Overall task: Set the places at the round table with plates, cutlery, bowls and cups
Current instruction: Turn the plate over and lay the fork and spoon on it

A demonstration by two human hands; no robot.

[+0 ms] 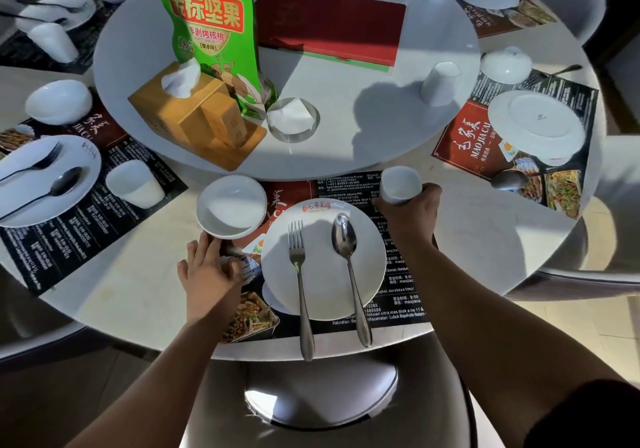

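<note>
The round pale stone table fills the view, with the person at its 6 o'clock edge. A round white turntable sits at its centre and carries a tall green snack bag at 11 o'clock and a flat red folder at 12 o'clock.

At the table's 6 o'clock a dark printed paper placemat lies under a round white ceramic plate.

A small white ceramic bowl stands upright on the placemat at the plate's 10 o'clock, just beside the plate's rim. The left hand lies at the bowl's 7 o'clock, its fingers fairly straight and close together, their tips at the bowl's near edge.

The right hand is at the plate's 2 o'clock. Its fingers curl round the lower part of a white handleless ceramic cup, mouth up, at the plate's 1 o'clock; I cannot tell whether the cup rests on the placemat.

A steel fork and a steel spoon lie side by side on the plate, fork on the left, handles pointing to 6 o'clock past the table edge.
</note>
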